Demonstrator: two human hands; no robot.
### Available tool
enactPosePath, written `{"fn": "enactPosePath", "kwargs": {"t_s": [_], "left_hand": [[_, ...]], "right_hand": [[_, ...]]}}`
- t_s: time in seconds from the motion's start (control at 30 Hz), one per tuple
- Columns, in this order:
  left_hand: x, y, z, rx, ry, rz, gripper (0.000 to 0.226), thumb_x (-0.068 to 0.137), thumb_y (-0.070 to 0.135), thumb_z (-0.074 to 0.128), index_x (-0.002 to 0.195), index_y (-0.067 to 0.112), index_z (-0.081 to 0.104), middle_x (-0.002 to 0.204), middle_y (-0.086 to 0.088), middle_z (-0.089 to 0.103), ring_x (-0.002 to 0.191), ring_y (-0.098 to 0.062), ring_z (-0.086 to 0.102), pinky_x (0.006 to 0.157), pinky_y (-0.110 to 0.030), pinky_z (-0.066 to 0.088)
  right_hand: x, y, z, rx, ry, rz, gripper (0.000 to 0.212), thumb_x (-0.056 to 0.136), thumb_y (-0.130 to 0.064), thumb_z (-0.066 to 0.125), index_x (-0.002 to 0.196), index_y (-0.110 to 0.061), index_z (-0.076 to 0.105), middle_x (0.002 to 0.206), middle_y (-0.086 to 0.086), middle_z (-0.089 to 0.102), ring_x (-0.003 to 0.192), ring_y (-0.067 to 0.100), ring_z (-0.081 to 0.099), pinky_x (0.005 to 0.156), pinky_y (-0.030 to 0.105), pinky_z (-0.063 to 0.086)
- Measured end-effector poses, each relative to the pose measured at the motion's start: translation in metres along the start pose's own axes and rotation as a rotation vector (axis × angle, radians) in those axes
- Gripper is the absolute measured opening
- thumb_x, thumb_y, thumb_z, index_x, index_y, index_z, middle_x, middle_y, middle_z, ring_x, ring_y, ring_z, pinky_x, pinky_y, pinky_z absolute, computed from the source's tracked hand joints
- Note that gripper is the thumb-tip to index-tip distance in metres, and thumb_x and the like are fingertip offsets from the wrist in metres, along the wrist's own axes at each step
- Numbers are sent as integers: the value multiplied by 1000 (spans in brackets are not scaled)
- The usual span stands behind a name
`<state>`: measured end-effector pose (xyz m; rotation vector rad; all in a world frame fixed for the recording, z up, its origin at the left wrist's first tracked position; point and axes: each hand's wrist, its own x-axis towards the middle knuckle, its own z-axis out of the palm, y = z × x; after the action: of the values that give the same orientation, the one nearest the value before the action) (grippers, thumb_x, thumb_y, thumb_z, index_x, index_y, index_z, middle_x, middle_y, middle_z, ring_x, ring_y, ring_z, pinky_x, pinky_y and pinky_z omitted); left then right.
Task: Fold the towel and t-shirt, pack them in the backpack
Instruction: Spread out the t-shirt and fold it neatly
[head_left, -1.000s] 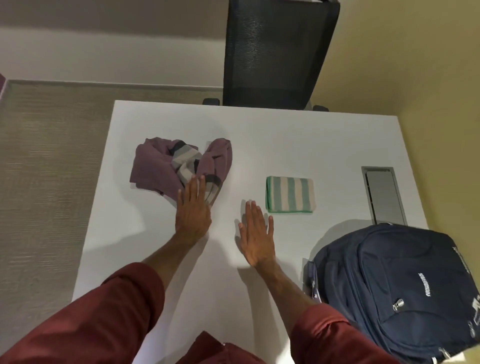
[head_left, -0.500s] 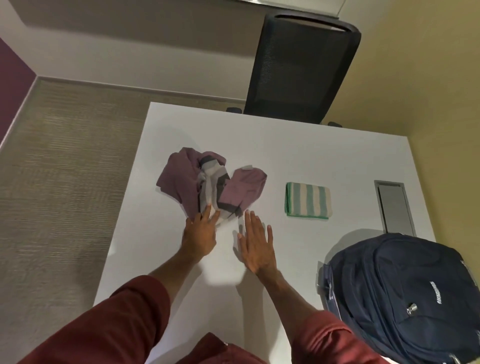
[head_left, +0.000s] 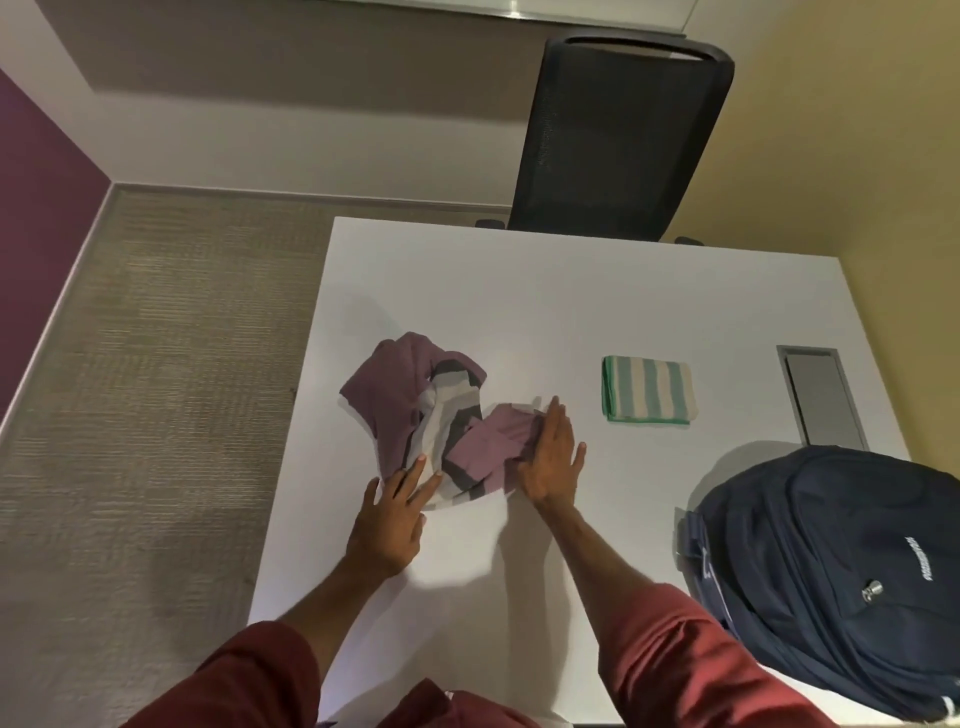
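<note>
So the right hand (head_left: 550, 457) has slid up off the bare counter (head_left: 571, 301) and now sits against the right side of the crumpled purple-and-striped t-shirt (head_left: 395, 395), fingers straight and together. Meanwhile the left hand (head_left: 389, 525) hasn't really budged, fingers spread flat with the tips on the lower edge of the cloth. That pile sits mid-frame, a bit left. The green striped towel (head_left: 648, 389) lies folded off to its right, and the navy backpack (head_left: 831, 571) fills the lower right corner.
</note>
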<state>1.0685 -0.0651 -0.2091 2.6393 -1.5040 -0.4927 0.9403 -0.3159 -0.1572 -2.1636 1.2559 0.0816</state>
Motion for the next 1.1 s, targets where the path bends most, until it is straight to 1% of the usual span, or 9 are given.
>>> {"fn": "enactPosePath", "kwargs": {"t_s": [0.1, 0.17, 0.27, 0.37, 0.5, 0.67, 0.83, 1.0, 1.1], "left_hand": [[-7, -8, -6, 13, 8, 48, 85, 100, 43, 64, 171, 36, 17, 180, 0, 8, 163, -29, 25, 126, -57, 30], [-9, -6, -13, 6, 23, 83, 86, 102, 44, 60, 172, 33, 12, 180, 0, 5, 165, -28, 16, 127, -55, 25], [-11, 2, -20, 8, 56, 119, 84, 105, 46, 53, 173, 26, 8, 180, -1, 5, 166, -26, 10, 131, -49, 17], [-8, 17, -33, 19, 93, 149, 73, 104, 50, 48, 167, 16, 34, 174, -5, 31, 158, -28, 36, 131, -48, 26], [-8, 59, -48, -109, 91, 180, 65, 101, 55, 43, 152, 16, 55, 147, -5, 63, 133, -30, 62, 119, -49, 44], [-15, 94, -43, -392, -40, -56, 84, 88, 78, 51, 151, 23, 48, 141, 2, 60, 133, -22, 56, 116, -43, 45], [-29, 89, -52, -600, 73, -184, 66, 87, 67, 67, 134, 20, 63, 122, 0, 72, 117, -24, 69, 103, -35, 55], [-42, 64, -62, -691, 77, -287, 77, 87, 86, 47, 132, 27, 66, 116, 1, 75, 110, -26, 72, 96, -41, 60], [-46, 50, -61, -699, 40, -402, 52, 98, 60, 64, 136, 25, 66, 116, -5, 76, 110, -32, 72, 97, -44, 60]], "right_hand": [[8, 11, -9, -66, -76, 45, 94, 102, -21, 61, 173, -21, -1, 170, 14, 35, 162, 33, 23, 132, 58, 5], [7, 17, -13, -112, -96, 35, 85, 98, -22, 66, 170, -16, 22, 152, 16, 51, 149, 36, 40, 126, 56, 23], [-1, 16, -14, -113, -77, 64, 44, 85, -23, 75, 127, -13, 65, 116, 10, 62, 114, 38, 61, 90, 46, 44], [-18, 10, -11, -20, -81, 73, 11, 92, -22, 65, 99, -13, 66, 102, 8, 63, 95, 36, 65, 80, 41, 43], [-43, -1, -7, 127, -130, 114, 7, 91, -21, 70, 90, -15, 66, 86, 1, 69, 79, 25, 65, 63, 30, 44], [-65, -28, -4, 456, -265, 214, 13, 80, -18, 84, 88, -12, 75, 85, 3, 78, 82, 24, 75, 78, 42, 62], [-86, -53, -1, 526, -410, 111, 24, 84, -24, 87, 77, -22, 64, 77, 0, 65, 75, 22, 62, 71, 36, 50], [-108, -79, -16, 598, -601, -15, 20, 107, -2, 59, 97, -1, 76, 81, 3, 72, 73, 12, 66, 70, 24, 52], [-115, -82, -7, 743, -678, 137, 22, 106, -5, 60, 125, -5, 72, 114, 8, 72, 107, 23, 67, 105, 43, 54]]}}
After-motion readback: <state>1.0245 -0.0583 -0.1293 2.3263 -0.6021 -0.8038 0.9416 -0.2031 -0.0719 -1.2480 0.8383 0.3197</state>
